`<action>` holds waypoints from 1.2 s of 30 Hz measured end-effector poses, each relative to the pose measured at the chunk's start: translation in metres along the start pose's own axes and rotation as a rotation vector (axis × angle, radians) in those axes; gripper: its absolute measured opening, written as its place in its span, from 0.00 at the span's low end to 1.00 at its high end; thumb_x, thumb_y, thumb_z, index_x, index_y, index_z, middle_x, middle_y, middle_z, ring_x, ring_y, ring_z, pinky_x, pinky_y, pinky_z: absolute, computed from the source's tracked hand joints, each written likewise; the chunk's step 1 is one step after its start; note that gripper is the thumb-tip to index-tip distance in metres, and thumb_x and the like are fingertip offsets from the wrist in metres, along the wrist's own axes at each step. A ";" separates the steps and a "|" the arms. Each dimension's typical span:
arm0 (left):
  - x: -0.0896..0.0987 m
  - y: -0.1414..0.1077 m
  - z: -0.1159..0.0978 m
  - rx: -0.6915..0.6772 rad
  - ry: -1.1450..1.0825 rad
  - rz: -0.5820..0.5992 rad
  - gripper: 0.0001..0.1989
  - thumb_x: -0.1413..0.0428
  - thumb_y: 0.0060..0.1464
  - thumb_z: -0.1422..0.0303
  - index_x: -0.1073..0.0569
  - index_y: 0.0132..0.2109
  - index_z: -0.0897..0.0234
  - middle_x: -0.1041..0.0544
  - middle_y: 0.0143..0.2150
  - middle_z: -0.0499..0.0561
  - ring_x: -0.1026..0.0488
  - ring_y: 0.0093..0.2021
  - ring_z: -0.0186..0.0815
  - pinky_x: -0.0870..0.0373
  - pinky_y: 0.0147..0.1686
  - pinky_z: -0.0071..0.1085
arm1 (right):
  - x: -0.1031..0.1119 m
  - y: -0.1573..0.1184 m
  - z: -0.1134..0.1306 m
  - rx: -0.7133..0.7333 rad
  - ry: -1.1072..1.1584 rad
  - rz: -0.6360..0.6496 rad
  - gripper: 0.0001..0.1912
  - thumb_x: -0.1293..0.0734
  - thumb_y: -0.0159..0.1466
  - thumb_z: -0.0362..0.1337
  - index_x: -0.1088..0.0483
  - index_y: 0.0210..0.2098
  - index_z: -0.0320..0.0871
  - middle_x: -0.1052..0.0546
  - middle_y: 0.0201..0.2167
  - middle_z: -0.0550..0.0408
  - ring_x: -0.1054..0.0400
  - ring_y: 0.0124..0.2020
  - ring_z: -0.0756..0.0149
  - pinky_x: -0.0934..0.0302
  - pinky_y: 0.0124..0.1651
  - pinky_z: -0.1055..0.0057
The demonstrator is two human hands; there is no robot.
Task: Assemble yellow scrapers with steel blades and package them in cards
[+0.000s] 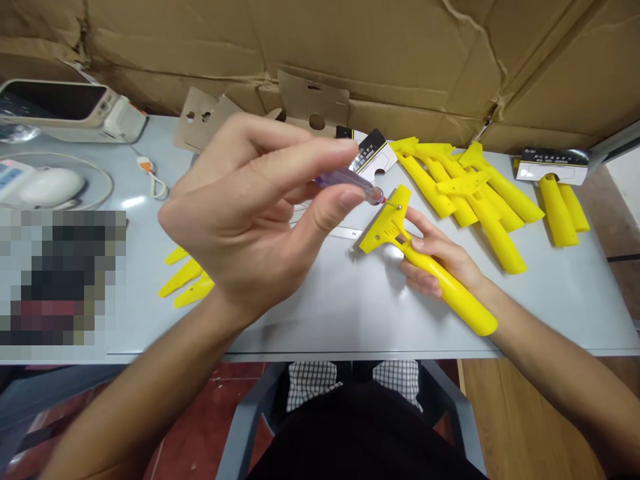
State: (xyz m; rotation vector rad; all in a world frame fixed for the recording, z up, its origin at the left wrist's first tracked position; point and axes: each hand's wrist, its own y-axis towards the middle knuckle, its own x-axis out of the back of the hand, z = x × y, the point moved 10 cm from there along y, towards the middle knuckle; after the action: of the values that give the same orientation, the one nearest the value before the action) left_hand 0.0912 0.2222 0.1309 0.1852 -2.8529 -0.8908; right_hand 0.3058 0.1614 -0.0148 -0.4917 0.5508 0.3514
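Observation:
My left hand (pixel 250 207), raised at the centre, pinches a small screwdriver (pixel 353 183) with a clear purplish handle. Its thin shaft points right and meets a screw (pixel 399 207) on the head of a yellow scraper (pixel 440 280). Fingers of my right hand (pixel 445 257) hold that scraper from beneath, near where its head joins the handle. A metal blade runs along the head's lower left edge. A second screw (pixel 377 237) sits lower on the head. Behind my left hand, a flat metal strip (pixel 345 233) lies on the table, partly hidden.
Several yellow scrapers (pixel 490 200) lie piled at the back right, beside packaged ones (pixel 557 207). Flat yellow pieces (pixel 187 277) lie left of centre. A phone-like device (pixel 60 103) and cable (pixel 155 180) are at the back left. Cardboard (pixel 400 67) lines the table's (pixel 310 327) rear.

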 end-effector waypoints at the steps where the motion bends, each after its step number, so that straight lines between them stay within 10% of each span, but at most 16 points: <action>1: 0.001 -0.001 0.000 -0.031 -0.006 0.000 0.22 0.17 0.26 0.75 0.20 0.26 0.58 0.20 0.31 0.44 0.19 0.34 0.39 0.15 0.31 0.37 | 0.000 0.000 0.000 -0.002 0.001 -0.002 0.37 0.29 0.65 0.36 0.41 0.70 0.56 0.20 0.42 0.60 0.41 0.14 0.78 0.44 0.13 0.76; 8: -0.004 -0.016 -0.013 -0.164 -0.028 0.076 0.28 0.19 0.39 0.69 0.16 0.49 0.54 0.15 0.42 0.44 0.14 0.42 0.44 0.12 0.43 0.41 | 0.000 0.001 0.000 0.009 0.025 0.014 0.35 0.28 0.64 0.35 0.41 0.68 0.54 0.22 0.37 0.63 0.41 0.14 0.77 0.45 0.12 0.76; 16: -0.008 -0.017 -0.028 -0.292 0.169 0.198 0.25 0.22 0.45 0.70 0.14 0.51 0.51 0.13 0.45 0.43 0.14 0.41 0.45 0.16 0.37 0.40 | 0.000 0.001 0.001 0.013 -0.004 0.028 0.29 0.28 0.65 0.35 0.38 0.63 0.54 0.20 0.49 0.58 0.38 0.14 0.79 0.44 0.12 0.76; 24: 0.021 -0.012 -0.003 -0.119 0.132 0.038 0.21 0.18 0.36 0.69 0.18 0.38 0.57 0.15 0.41 0.45 0.14 0.42 0.46 0.14 0.38 0.39 | 0.004 0.002 -0.001 0.026 -0.030 0.046 0.25 0.25 0.64 0.38 0.35 0.58 0.51 0.24 0.34 0.64 0.39 0.13 0.76 0.44 0.13 0.74; 29: 0.008 -0.019 -0.027 -0.315 0.141 0.102 0.16 0.23 0.49 0.69 0.14 0.45 0.54 0.14 0.45 0.45 0.15 0.45 0.46 0.15 0.40 0.41 | 0.006 0.002 -0.001 0.024 -0.035 0.041 0.27 0.25 0.65 0.38 0.35 0.60 0.52 0.27 0.30 0.67 0.40 0.12 0.76 0.46 0.12 0.75; 36: 0.022 0.004 0.021 0.153 -0.115 -0.094 0.19 0.24 0.40 0.87 0.21 0.25 0.59 0.21 0.29 0.43 0.18 0.35 0.40 0.16 0.33 0.38 | 0.005 0.003 0.000 0.035 -0.008 0.028 0.27 0.25 0.63 0.37 0.34 0.59 0.52 0.24 0.33 0.64 0.40 0.13 0.77 0.47 0.12 0.75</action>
State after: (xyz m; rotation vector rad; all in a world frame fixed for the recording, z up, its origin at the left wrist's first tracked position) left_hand 0.0654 0.2337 0.1186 0.2968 -3.0430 -0.7214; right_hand 0.3083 0.1641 -0.0187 -0.4488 0.5559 0.3701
